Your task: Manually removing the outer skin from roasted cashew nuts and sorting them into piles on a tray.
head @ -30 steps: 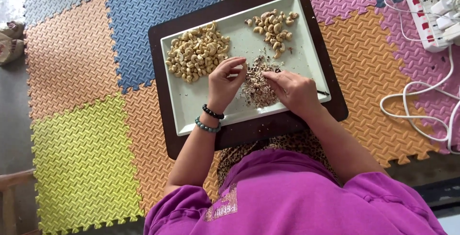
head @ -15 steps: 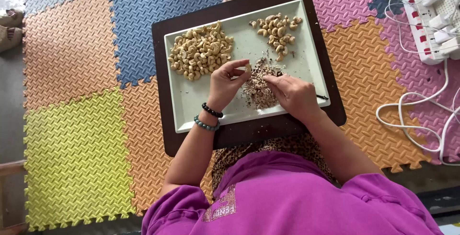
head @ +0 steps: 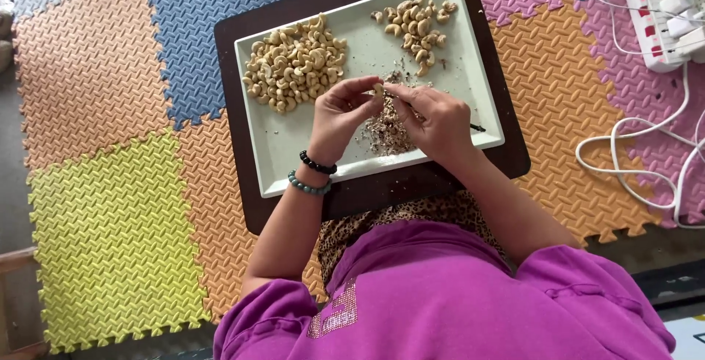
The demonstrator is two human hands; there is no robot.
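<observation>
Bare tray [head: 294,158] lies between 2 cashew piles [head: 294,62] and husk heap [head: 385,131].

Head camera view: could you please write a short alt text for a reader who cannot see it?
Seen from above, a person's left hand and right hand meet over a brown heap of husk scraps on a pale rectangular tray, pinching one cashew. A large pile of cashews and a smaller pile lie beyond, above colourful foam floor mats.

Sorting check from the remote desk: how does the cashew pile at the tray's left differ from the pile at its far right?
The left cashew pile is clearly bigger and heaped; the right cashew pile is smaller and looser, with nuts spread apart. The left one lies beside the left hand, the right one beyond the right hand. Both are pale cashews on the same white tray.
</observation>
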